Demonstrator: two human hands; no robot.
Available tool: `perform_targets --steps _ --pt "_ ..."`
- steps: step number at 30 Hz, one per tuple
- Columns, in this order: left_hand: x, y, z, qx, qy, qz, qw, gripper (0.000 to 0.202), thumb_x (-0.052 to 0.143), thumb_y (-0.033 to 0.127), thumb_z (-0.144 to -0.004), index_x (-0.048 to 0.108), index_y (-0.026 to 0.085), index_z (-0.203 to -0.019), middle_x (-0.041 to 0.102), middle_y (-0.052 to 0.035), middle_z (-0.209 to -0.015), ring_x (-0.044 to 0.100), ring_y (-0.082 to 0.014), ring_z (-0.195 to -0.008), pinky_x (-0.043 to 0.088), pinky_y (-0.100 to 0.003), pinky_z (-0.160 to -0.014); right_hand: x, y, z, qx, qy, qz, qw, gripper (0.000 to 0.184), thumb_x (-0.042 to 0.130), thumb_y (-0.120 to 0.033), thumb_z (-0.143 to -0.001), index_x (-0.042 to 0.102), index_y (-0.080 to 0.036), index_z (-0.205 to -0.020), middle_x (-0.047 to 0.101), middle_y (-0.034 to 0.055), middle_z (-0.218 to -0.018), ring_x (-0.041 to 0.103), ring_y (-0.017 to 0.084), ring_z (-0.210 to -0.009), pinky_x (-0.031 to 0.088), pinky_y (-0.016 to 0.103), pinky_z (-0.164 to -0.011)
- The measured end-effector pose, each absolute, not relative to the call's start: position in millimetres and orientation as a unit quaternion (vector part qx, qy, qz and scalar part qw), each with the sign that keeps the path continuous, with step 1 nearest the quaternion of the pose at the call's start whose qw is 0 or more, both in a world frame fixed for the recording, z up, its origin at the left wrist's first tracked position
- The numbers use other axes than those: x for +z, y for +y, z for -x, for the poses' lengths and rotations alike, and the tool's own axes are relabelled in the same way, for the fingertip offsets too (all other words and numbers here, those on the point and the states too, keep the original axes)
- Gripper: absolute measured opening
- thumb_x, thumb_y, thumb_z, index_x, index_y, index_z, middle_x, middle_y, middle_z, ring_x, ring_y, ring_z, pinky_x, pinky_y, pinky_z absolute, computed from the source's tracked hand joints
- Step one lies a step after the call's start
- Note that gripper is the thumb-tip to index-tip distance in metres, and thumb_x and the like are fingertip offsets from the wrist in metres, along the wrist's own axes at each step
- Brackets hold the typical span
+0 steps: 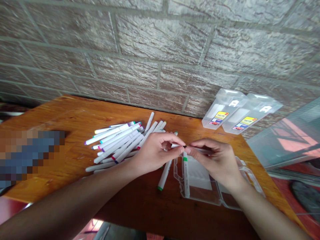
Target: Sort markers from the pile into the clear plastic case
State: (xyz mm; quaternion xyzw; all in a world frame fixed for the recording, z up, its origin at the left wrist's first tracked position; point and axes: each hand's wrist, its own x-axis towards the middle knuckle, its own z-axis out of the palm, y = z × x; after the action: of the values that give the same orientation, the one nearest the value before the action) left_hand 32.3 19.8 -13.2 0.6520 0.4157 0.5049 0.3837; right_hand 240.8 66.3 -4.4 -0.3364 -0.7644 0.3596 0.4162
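Above the near side of the table, my left hand (157, 150) and my right hand (217, 156) meet fingertip to fingertip. Both are closed on a slim white marker (205, 151), held level, with a dark spot between the fingertips; whether its cap is on I cannot tell. Below them lies an open clear plastic case (215, 196). One white marker with a green band (186, 176) rests along its left side. Left of the case, another green-ended marker (163, 178) lies on the table, partly behind my left hand. A pile of white markers (122, 140) with coloured ends spreads beyond my left forearm.
Two clear plastic cases (215, 113) with yellow and blue labels stand upright at the table's back right. A stone-block wall (160, 43) borders the back of the wooden table (72, 116). A pixelated blue patch (30, 156) covers something at the left.
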Motion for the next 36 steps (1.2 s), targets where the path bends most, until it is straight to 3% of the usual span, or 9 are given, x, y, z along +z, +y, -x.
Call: perform_targets --steps 8,18,30,36 --pt "-15.6 22.4 -32.3 0.52 0.406 -0.63 0.409 0.013 0.074 0.027 -0.089 0.077 0.015 -0.093 0.075 -0.0049 -0.086 0.067 -0.015 -0.077 0.049 -0.023 -0.068 -5.8 68.6 -240.7 0.433 -0.732 0.322 0.417 0.016 0.087 -0.029 -0.078 0.081 -0.021 -0.09 0.083 0.0043 -0.085 0.079 0.02 -0.071 0.067 0.029 -0.067" --pt "-9.4 21.5 -32.8 0.527 0.425 -0.62 0.396 0.012 0.076 0.026 -0.086 0.075 0.014 -0.087 0.073 -0.0026 -0.079 0.063 -0.0123 -0.068 0.046 -0.022 -0.062 -1.5 65.9 -239.8 0.407 -0.745 0.321 0.42 0.014 0.087 -0.028 -0.078 0.081 -0.022 -0.089 0.083 0.0037 -0.083 0.079 0.021 -0.069 0.067 0.029 -0.064" --pt "-11.7 20.2 -30.7 0.501 0.405 -0.644 0.412 0.022 0.072 0.034 -0.092 0.078 0.015 -0.101 0.076 -0.0074 -0.093 0.066 -0.0173 -0.079 0.048 -0.026 -0.07 1.4 65.2 -238.2 0.434 -0.74 0.306 0.412 0.013 0.086 -0.027 -0.08 0.082 -0.022 -0.092 0.083 0.0037 -0.086 0.078 0.019 -0.071 0.065 0.027 -0.067" --pt "-12.1 20.2 -30.0 0.502 0.413 -0.646 0.401 0.021 0.072 0.034 -0.092 0.079 0.015 -0.098 0.076 -0.0063 -0.087 0.064 -0.0159 -0.075 0.047 -0.025 -0.067 0.2 65.7 -239.5 0.459 -0.728 0.303 0.409 0.012 0.086 -0.025 -0.08 0.082 -0.022 -0.091 0.083 0.0027 -0.085 0.077 0.016 -0.071 0.063 0.024 -0.068"
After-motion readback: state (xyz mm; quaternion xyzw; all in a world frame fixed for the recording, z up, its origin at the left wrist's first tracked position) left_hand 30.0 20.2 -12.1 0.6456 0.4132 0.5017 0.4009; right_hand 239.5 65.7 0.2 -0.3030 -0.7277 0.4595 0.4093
